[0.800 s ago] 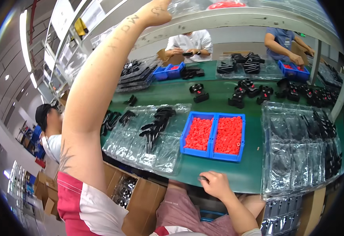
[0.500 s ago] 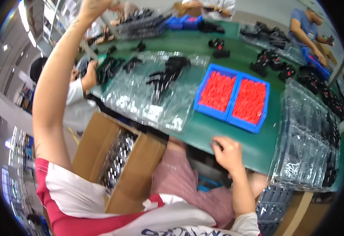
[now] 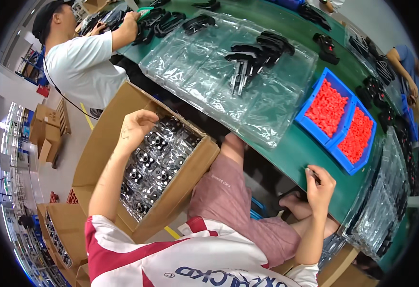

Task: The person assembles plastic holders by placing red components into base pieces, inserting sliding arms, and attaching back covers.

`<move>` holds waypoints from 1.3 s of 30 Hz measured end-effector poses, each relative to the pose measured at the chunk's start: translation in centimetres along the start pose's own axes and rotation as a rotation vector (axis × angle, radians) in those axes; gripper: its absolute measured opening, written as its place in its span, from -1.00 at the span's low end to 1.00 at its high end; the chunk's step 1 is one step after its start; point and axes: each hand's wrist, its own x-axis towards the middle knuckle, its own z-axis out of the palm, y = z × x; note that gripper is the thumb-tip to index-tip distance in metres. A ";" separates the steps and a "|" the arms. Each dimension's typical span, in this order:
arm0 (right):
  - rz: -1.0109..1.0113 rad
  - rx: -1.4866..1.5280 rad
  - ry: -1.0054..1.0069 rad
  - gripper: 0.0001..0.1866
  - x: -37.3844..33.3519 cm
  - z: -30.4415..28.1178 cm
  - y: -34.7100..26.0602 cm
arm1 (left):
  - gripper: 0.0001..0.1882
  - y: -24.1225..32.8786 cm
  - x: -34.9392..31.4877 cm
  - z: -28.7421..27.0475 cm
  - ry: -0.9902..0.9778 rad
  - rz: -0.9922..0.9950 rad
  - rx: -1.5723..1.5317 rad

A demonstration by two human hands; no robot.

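Note:
My left hand (image 3: 139, 128) hangs above an open cardboard box (image 3: 171, 210) on my left, its fingers loosely bent and nothing seen in them. Inside the box lie several black parts with white round spots (image 3: 147, 158), under clear plastic. At the near edge of the green table (image 3: 286, 160), my right hand (image 3: 320, 185) is curled closed. Something small and dark shows between its thumb and fingers, too small to name. Beyond that hand sits a blue two-compartment bin (image 3: 330, 142) full of small red pieces (image 3: 328, 109).
A clear plastic tray sheet (image 3: 204, 81) covers the table's left part, with black parts (image 3: 262, 50) piled on it. Stacked clear trays (image 3: 382, 196) stand at the right. One co-worker (image 3: 82, 62) sits at the far left, another (image 3: 406, 67) at the far right. A second box (image 3: 61, 234) stands lower left.
My left hand has come down from high at the upper left to above the cardboard box. The view has turned left and downward. My right hand stays curled by the table edge.

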 end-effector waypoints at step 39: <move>-0.021 -0.270 0.000 -0.91 -0.1 1.3 0.4 | -0.62 -6.6 0.2 5.7 0.087 -0.218 -1.218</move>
